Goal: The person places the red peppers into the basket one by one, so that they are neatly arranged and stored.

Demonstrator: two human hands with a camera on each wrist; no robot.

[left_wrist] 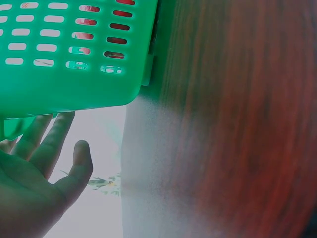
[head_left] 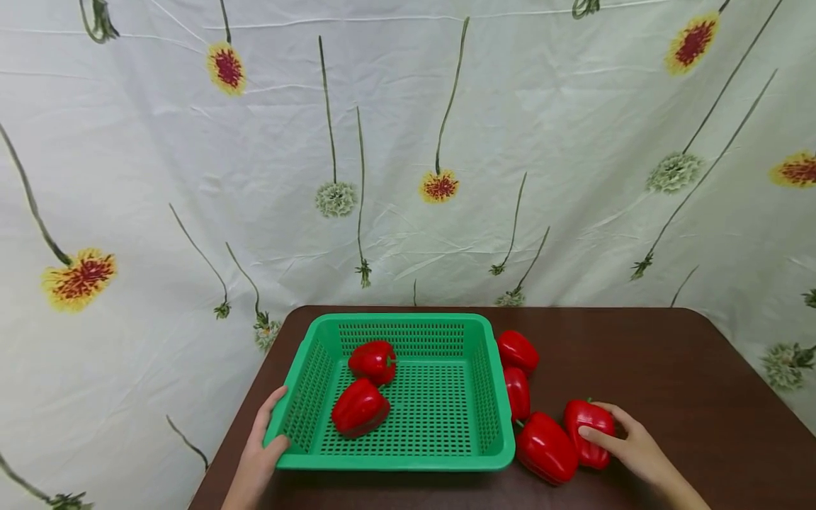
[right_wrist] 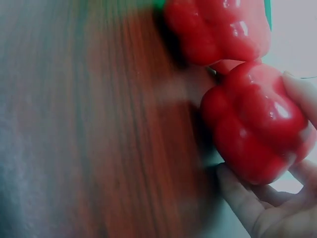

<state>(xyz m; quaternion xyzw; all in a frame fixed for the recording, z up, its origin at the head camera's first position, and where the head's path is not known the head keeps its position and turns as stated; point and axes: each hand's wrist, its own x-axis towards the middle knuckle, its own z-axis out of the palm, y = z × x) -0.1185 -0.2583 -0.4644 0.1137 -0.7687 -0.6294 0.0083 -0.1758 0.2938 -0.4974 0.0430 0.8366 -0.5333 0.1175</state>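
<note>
My right hand (head_left: 637, 446) grips a red bell pepper (head_left: 588, 432) on the table, thumb on its near side and fingers round its far side. The right wrist view shows this bell pepper (right_wrist: 257, 124) between thumb and fingers (right_wrist: 240, 193). Touching it on the left is another red bell pepper (head_left: 546, 448). At the left side of a green plastic basket (head_left: 408, 462), my left hand (head_left: 257, 450) rests against the rim. Its fingers are extended, and the thumb (left_wrist: 79, 166) stands apart from the basket wall in the left wrist view. Inside the basket lie two bell peppers (head_left: 360, 409).
Two more red bell peppers (head_left: 518, 352) lie along the basket's right outer wall. The dark brown table (head_left: 637, 354) extends to the right. Behind it hangs a white cloth (head_left: 395, 241) printed with flowers.
</note>
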